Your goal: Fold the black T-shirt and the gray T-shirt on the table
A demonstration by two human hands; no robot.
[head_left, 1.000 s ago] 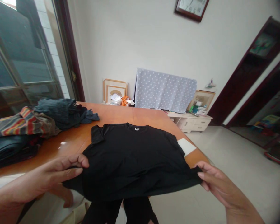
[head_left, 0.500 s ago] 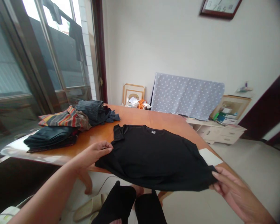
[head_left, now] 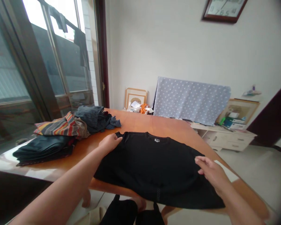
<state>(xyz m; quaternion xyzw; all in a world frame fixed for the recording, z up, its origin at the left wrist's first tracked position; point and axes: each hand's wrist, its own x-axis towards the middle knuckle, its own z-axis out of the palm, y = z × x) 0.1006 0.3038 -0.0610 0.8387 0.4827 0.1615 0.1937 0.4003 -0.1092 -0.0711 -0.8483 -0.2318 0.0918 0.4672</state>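
A black T-shirt (head_left: 152, 165) lies spread over the near edge of the wooden table, collar away from me and hem hanging past the edge. A small pale label shows inside the collar. At the shirt's left sleeve, my left hand (head_left: 110, 143) is closed, its fingertips partly hidden against the dark cloth. My right hand (head_left: 208, 167) pinches the fabric by the opposite sleeve, thumb and fingers together.
On the left of the table (head_left: 140, 120) are folded dark clothes (head_left: 42, 148), a striped garment (head_left: 61, 125) and crumpled blue-grey clothing (head_left: 91, 117). A white sheet (head_left: 227, 171) lies at the right edge. Beyond stands a white cabinet (head_left: 229, 140).
Both hands have moved from the lower side edges of the T-shirt up to its sleeves. The hem has dropped lower over the table edge. The view has shifted slightly.
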